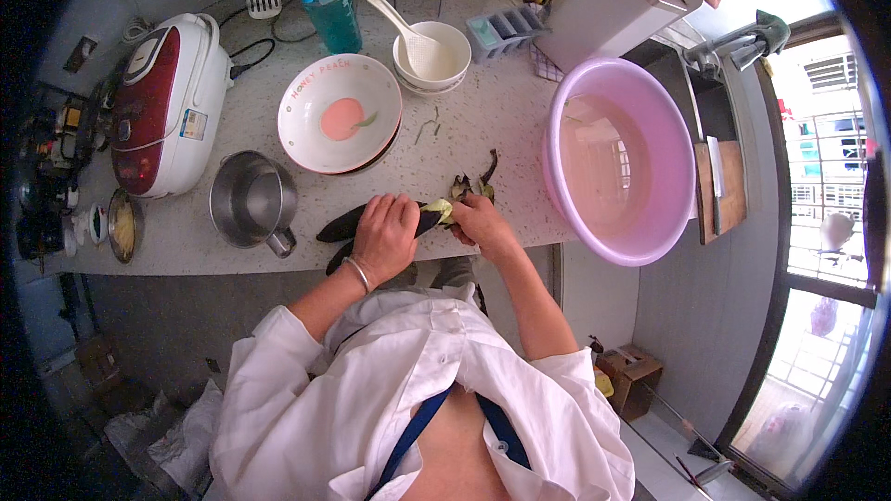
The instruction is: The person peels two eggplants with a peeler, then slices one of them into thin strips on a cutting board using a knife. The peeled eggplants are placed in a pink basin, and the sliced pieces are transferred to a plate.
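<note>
My left hand point(385, 236) lies over a dark eggplant point(340, 224) near the counter's front edge and presses its fingers around it. The pale green flesh point(438, 209) at the eggplant's stem end shows bare. My right hand point(485, 224) pinches that end between thumb and fingers; what exactly sits under the fingers is hidden. A second dark eggplant point(338, 257) lies closer to me, partly covered by my left hand and wrist. Just beyond my right hand rest torn eggplant caps with a curved stem point(491, 165).
A purple basin point(551, 153) of water stands right, partly over the counter's edge. Beyond my hands are a white bowl point(306, 104) and a smaller bowl point(456, 38) with a rice paddle point(421, 52). Leftward stand a steel cup point(243, 202) and a rice cooker point(167, 97).
</note>
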Demonstrator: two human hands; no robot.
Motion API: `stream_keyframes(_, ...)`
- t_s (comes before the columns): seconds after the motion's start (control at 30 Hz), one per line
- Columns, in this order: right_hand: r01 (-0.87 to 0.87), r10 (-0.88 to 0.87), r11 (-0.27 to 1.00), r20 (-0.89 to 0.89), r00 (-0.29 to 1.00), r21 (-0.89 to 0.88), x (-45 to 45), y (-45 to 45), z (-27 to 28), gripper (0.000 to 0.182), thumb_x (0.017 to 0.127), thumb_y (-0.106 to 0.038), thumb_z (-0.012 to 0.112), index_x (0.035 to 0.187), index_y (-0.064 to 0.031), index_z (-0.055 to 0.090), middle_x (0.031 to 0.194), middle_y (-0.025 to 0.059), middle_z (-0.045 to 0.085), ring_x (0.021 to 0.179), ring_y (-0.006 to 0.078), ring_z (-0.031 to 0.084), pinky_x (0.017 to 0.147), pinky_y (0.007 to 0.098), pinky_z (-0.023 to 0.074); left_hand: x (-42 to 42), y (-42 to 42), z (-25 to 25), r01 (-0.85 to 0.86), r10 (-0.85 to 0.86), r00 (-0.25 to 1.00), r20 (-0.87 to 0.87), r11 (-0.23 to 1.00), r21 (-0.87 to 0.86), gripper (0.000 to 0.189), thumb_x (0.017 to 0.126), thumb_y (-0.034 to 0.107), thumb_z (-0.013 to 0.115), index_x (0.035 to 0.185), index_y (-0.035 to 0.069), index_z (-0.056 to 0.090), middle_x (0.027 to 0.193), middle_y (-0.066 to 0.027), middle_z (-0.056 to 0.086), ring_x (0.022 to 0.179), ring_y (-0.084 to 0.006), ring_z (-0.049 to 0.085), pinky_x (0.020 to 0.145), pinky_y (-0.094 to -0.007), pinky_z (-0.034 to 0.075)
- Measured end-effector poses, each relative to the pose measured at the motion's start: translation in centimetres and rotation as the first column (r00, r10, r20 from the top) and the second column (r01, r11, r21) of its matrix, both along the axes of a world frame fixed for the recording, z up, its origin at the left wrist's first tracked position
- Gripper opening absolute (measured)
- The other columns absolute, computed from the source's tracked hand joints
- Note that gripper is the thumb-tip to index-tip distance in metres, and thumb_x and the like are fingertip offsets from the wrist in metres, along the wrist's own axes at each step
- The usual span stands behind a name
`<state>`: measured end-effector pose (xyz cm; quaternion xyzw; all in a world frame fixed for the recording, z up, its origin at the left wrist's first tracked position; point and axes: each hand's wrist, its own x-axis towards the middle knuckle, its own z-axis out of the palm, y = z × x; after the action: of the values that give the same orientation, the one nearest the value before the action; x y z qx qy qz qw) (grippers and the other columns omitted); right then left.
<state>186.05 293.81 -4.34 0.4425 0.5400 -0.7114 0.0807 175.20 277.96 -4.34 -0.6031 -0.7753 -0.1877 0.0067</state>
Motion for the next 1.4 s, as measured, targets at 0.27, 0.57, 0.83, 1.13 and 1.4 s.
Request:
stream_keyframes(0.27, 0.385, -0.396, 0.912, -0.059, 0.916, -0.142, -0.9, -2.0, -0.8, 0.015, 0.087, -0.017, 0.051, 0.078, -0.0051, 0.052, 0.061, 0.002, 0.05, 0.044, 0.0101, 0.043, 0.038, 0.0252, 0.0287, 0.0, -0.2, 0.0, -0.081, 0.076, 0.994, 0.076, 0.994, 0.074, 0.05, 0.063, 0.005, 0.069, 0.107, -0.004, 0.048, 0.106, -0.0198, 0.055, 0.1, -0.037, 0.054, 0.093, -0.0468, 0.04)
stream_keyframes(0.57, 0.442, -0.418, 0.888, -0.18, 0.89, 0.128, -1.5, -2.7, -3.9, 0.021, 0.092, -0.02, 0.05, 0.076, -0.0061, 0.05, 0.058, 0.0, 0.046, 0.043, 0.0088, 0.04, 0.038, 0.0262, 0.0305, -0.1, 0.6, 0.0, -0.146, 0.144, 0.986, 0.088, 0.989, 0.009, 0.053, 0.064, 0.008, 0.071, 0.11, -0.004, 0.046, 0.104, -0.0211, 0.056, 0.098, -0.0375, 0.055, 0.091, -0.0471, 0.04)
stream_keyframes(0.83, 0.613, -0.567, 0.787, -0.312, 0.762, 0.067, -2.3, -3.3, -1.7, 0.015, 0.09, -0.012, 0.05, 0.076, -0.0088, 0.044, 0.059, 0.0, 0.045, 0.045, 0.009, 0.04, 0.038, 0.0257, 0.0306, -0.5, 1.9, 1.1, -0.239, 0.243, 0.935, 0.26, 0.97, -0.047, 0.032, 0.068, 0.007, 0.067, 0.091, 0.001, 0.046, 0.085, -0.016, 0.059, 0.084, -0.0353, 0.059, 0.079, -0.0442, 0.044)
stream_keyframes(1.13, 0.552, -0.48, 0.826, -0.372, 0.795, 0.113, -1.8, 0.4, -2.2, 0.014, 0.088, -0.017, 0.056, 0.083, -0.0058, 0.05, 0.061, 0.0, 0.046, 0.048, 0.0115, 0.041, 0.044, 0.0272, 0.0337, -1.9, 1.9, 2.6, -0.378, 0.382, 0.811, 0.444, 0.92, -0.101, 0.032, 0.071, 0.012, 0.065, 0.095, 0.002, 0.046, 0.074, -0.023, 0.06, 0.072, -0.0434, 0.06, 0.064, -0.0517, 0.046)
stream_keyframes(1.4, -0.047, 0.175, 0.581, -0.068, 0.982, 0.812, -1.1, 0.8, -2.3, 0.041, 0.081, -0.016, 0.065, 0.113, 0.0015, 0.046, 0.082, 0.0244, 0.062, 0.079, 0.041, 0.061, 0.07, 0.0477, 0.0479, -4.6, 1.9, 5.4, -0.41, 0.134, 0.316, 0.939, 0.912, 0.008, 0.038, 0.071, 0.01, 0.068, 0.104, -0.001, 0.054, 0.089, -0.0068, 0.06, 0.079, -0.0161, 0.058, 0.072, -0.0307, 0.047)
